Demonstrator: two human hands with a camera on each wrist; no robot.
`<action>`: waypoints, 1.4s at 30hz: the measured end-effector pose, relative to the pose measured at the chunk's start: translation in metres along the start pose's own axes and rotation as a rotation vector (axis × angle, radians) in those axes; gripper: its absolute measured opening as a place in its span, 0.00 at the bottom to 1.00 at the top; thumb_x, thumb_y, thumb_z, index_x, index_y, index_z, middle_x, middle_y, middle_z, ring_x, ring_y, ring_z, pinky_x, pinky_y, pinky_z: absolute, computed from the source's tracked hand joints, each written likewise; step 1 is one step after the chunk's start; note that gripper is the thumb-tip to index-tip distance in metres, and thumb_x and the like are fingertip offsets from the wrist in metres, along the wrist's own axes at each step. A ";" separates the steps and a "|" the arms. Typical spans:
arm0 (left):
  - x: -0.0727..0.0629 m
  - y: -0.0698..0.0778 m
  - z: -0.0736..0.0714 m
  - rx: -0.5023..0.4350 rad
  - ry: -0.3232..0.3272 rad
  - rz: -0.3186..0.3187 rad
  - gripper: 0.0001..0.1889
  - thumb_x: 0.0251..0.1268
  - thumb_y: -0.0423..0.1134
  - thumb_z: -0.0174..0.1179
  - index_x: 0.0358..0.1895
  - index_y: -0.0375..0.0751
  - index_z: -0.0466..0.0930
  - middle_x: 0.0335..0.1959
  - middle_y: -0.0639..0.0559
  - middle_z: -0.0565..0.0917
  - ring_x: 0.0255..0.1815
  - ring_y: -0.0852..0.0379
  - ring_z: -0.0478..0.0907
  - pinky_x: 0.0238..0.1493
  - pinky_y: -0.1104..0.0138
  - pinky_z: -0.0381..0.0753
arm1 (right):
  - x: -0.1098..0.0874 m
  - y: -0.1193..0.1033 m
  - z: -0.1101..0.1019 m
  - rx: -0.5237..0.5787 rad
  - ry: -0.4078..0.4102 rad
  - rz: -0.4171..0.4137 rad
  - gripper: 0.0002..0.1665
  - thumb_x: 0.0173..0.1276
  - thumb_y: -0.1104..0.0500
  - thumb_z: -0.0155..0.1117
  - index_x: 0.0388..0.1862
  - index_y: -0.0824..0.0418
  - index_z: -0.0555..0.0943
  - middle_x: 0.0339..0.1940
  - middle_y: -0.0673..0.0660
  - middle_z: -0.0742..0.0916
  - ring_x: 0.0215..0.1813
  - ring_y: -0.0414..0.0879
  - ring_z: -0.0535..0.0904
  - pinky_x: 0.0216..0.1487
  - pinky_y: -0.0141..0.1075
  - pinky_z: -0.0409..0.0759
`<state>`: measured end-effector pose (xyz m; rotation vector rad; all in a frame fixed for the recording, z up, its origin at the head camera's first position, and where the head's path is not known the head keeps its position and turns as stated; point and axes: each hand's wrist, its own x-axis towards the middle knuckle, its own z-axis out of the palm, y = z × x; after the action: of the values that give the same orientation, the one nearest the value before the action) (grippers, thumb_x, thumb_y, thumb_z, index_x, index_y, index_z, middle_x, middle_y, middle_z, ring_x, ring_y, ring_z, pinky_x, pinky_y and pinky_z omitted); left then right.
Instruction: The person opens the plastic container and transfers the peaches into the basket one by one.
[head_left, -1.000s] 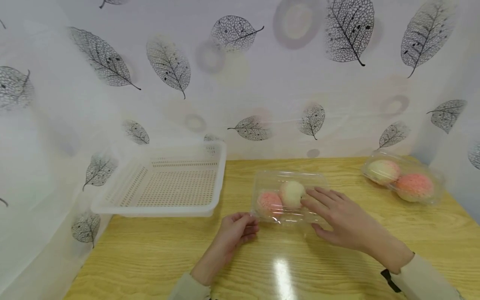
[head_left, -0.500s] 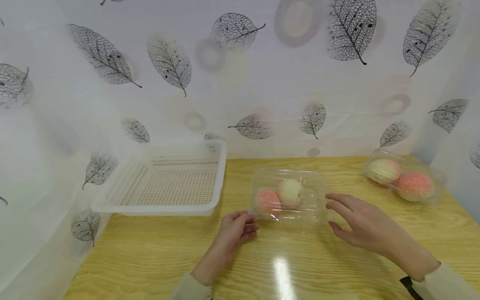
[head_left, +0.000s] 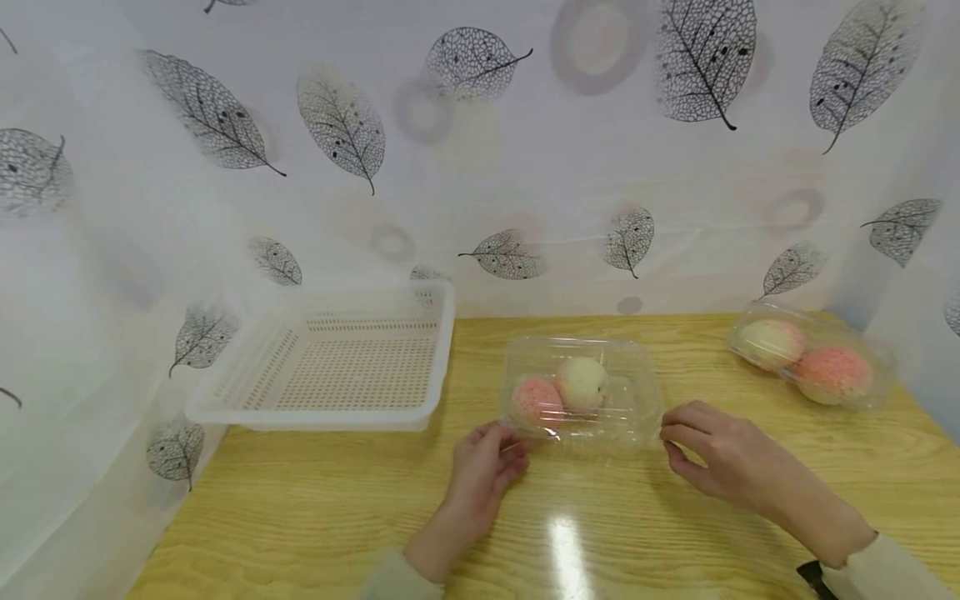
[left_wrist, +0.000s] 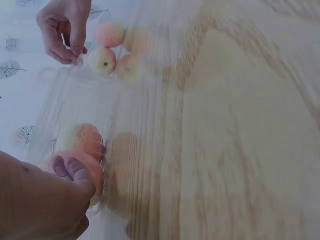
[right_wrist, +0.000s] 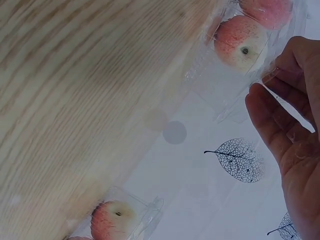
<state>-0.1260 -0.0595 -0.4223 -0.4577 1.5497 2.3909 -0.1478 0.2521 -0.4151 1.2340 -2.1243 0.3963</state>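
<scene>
A clear plastic clamshell box [head_left: 630, 392] lies on the table with its lid down. Inside, on the left, are a pink peach-like fruit [head_left: 537, 402] and a pale cream one [head_left: 583, 383]. My left hand [head_left: 480, 475] grips the near left corner between thumb and fingers. At the right end, my right hand [head_left: 723, 450] pinches the edge, thumb against fingertips. From the right wrist, the fruit [right_wrist: 242, 46] shows through the plastic with its stem dimple, and the right hand [right_wrist: 300, 115] reaches in from the side.
A white perforated basket [head_left: 438, 367] stands at the back left. Another clear box [head_left: 873, 367] with two similar fruits, one cream [head_left: 771, 343] and one pink [head_left: 834, 375], lies at the back right. A leaf-printed curtain [head_left: 360, 200] hangs behind the table [head_left: 585, 533].
My right hand has drawn off the lid to the right and closed its fingers at the box's right edge. The left hand has stayed at its corner, shifting slightly.
</scene>
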 end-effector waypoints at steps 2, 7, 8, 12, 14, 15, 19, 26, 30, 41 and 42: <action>-0.001 -0.003 0.004 -0.015 0.004 0.005 0.08 0.71 0.35 0.54 0.49 0.37 0.71 0.35 0.54 0.83 0.37 0.62 0.84 0.45 0.70 0.84 | 0.000 -0.001 0.001 0.010 -0.001 0.005 0.26 0.82 0.50 0.42 0.30 0.55 0.84 0.35 0.48 0.85 0.37 0.42 0.81 0.32 0.26 0.77; -0.001 -0.007 0.009 -0.015 0.003 -0.008 0.07 0.71 0.34 0.55 0.47 0.37 0.72 0.36 0.52 0.84 0.39 0.61 0.85 0.47 0.69 0.85 | 0.001 -0.001 0.002 0.027 -0.011 0.024 0.25 0.83 0.50 0.41 0.31 0.54 0.83 0.35 0.47 0.85 0.38 0.41 0.79 0.34 0.26 0.76; -0.001 -0.007 0.009 -0.009 0.003 -0.011 0.07 0.71 0.35 0.55 0.47 0.37 0.73 0.36 0.52 0.85 0.39 0.61 0.85 0.47 0.69 0.85 | 0.001 -0.001 0.003 0.029 -0.012 0.027 0.25 0.83 0.50 0.41 0.31 0.54 0.83 0.35 0.47 0.85 0.38 0.41 0.79 0.35 0.26 0.76; 0.000 -0.007 0.011 0.013 0.003 -0.005 0.10 0.72 0.34 0.56 0.51 0.34 0.72 0.36 0.51 0.86 0.38 0.61 0.85 0.46 0.69 0.85 | 0.003 -0.001 0.003 0.023 -0.016 0.046 0.25 0.83 0.50 0.40 0.32 0.55 0.82 0.36 0.47 0.84 0.38 0.40 0.78 0.37 0.26 0.75; 0.000 -0.008 0.012 0.022 0.009 -0.003 0.11 0.71 0.33 0.56 0.52 0.33 0.71 0.35 0.50 0.86 0.37 0.61 0.85 0.46 0.69 0.85 | 0.004 -0.002 0.003 0.014 -0.023 0.059 0.25 0.83 0.49 0.39 0.32 0.55 0.81 0.35 0.46 0.83 0.38 0.39 0.77 0.36 0.25 0.73; 0.000 -0.008 0.013 0.026 0.011 0.000 0.11 0.71 0.32 0.56 0.52 0.33 0.70 0.35 0.50 0.86 0.37 0.61 0.85 0.45 0.69 0.86 | 0.004 -0.002 0.003 0.012 -0.027 0.064 0.25 0.83 0.49 0.39 0.32 0.55 0.80 0.35 0.45 0.82 0.37 0.38 0.75 0.35 0.25 0.72; 0.001 -0.010 0.013 0.031 0.018 0.012 0.10 0.71 0.31 0.56 0.50 0.34 0.68 0.34 0.50 0.86 0.36 0.61 0.85 0.44 0.69 0.86 | 0.006 -0.003 0.004 0.011 -0.049 0.086 0.23 0.82 0.50 0.37 0.31 0.53 0.76 0.34 0.43 0.78 0.37 0.35 0.70 0.34 0.23 0.66; 0.003 -0.007 0.013 0.054 0.026 0.035 0.11 0.68 0.30 0.57 0.49 0.37 0.67 0.33 0.50 0.85 0.34 0.62 0.85 0.42 0.69 0.86 | 0.010 -0.001 0.004 0.072 -0.096 0.131 0.13 0.77 0.56 0.46 0.30 0.51 0.71 0.34 0.41 0.74 0.39 0.32 0.64 0.32 0.20 0.61; 0.004 -0.005 0.014 0.072 0.038 0.050 0.10 0.67 0.29 0.57 0.47 0.38 0.67 0.34 0.50 0.83 0.34 0.62 0.84 0.41 0.68 0.86 | 0.012 0.004 0.003 0.130 -0.092 0.154 0.13 0.54 0.69 0.60 0.29 0.52 0.71 0.33 0.41 0.73 0.39 0.32 0.63 0.34 0.21 0.61; 0.006 -0.007 0.009 0.055 0.024 0.031 0.11 0.68 0.31 0.58 0.48 0.38 0.68 0.33 0.51 0.85 0.34 0.62 0.84 0.43 0.68 0.87 | 0.012 0.009 0.004 0.158 -0.080 0.125 0.08 0.71 0.60 0.50 0.30 0.53 0.73 0.34 0.42 0.75 0.39 0.35 0.67 0.37 0.22 0.63; 0.006 -0.007 0.008 0.048 0.025 0.024 0.11 0.68 0.31 0.58 0.49 0.37 0.68 0.34 0.51 0.84 0.34 0.62 0.84 0.42 0.68 0.87 | 0.011 0.008 0.004 0.151 -0.077 0.124 0.11 0.74 0.58 0.48 0.30 0.53 0.73 0.34 0.42 0.75 0.39 0.35 0.67 0.37 0.22 0.63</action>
<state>-0.1295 -0.0496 -0.4271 -0.4634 1.6278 2.3689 -0.1602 0.2466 -0.4099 1.2218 -2.2792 0.5815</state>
